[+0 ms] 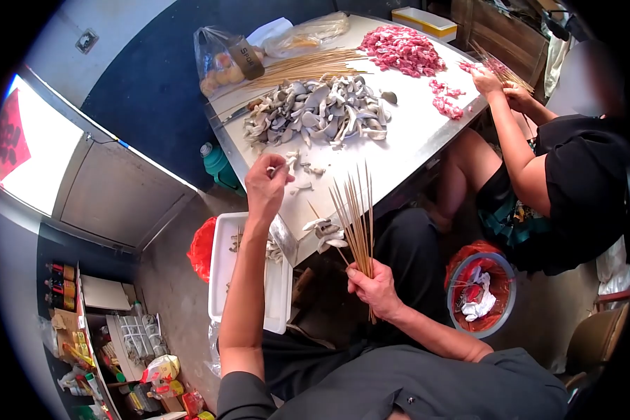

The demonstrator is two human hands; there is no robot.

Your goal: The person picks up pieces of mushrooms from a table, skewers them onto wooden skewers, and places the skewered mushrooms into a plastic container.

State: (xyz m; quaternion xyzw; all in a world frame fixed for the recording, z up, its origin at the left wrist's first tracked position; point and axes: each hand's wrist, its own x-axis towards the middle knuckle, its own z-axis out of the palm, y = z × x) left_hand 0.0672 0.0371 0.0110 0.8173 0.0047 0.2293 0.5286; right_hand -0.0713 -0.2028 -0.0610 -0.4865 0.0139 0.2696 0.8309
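Our right hand point(375, 288) is closed round a skewer bundle point(358, 227), over ten; one skewer carries mushroom pieces point(325, 235) by the table's point(413, 150) near corner, which could tear if the bundle crowds them. Our left hand point(264, 189) is curled; whether it holds anything, we cannot tell. We count one mushroom heap point(325, 112) inside the left edge, one large meat heap point(402, 51) by the far edge.
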